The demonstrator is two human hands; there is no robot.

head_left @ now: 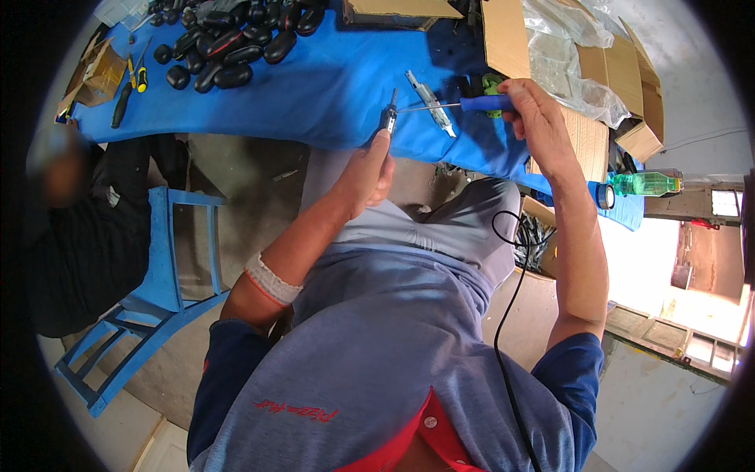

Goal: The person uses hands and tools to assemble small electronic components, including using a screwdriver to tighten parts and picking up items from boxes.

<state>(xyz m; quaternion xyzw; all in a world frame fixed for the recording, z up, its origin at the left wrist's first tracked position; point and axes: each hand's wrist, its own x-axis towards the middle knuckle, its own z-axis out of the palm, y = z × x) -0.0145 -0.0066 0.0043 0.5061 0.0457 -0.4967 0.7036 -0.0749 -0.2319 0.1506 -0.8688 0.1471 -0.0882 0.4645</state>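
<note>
A slim black-and-silver part (391,118) is gripped upright in my left hand (368,173), just over the near edge of the blue cloth. My right hand (536,118) is closed round the blue handle of a screwdriver (484,103). The thin shaft points left, and its tip meets or nearly meets the part; I cannot tell which. Between my hands, a long silver-grey metal piece (431,104) lies slantwise on the cloth. Beside the screwdriver handle sits a green object (493,83), partly hidden by my right hand and the handle.
Black rounded shells (232,47) are heaped at the far left, near a yellow-and-black screwdriver (142,77). Cardboard boxes (503,35) with clear plastic stand far right, near a green bottle (646,184). A person in black (94,236) is beside a blue chair (161,259) on my left.
</note>
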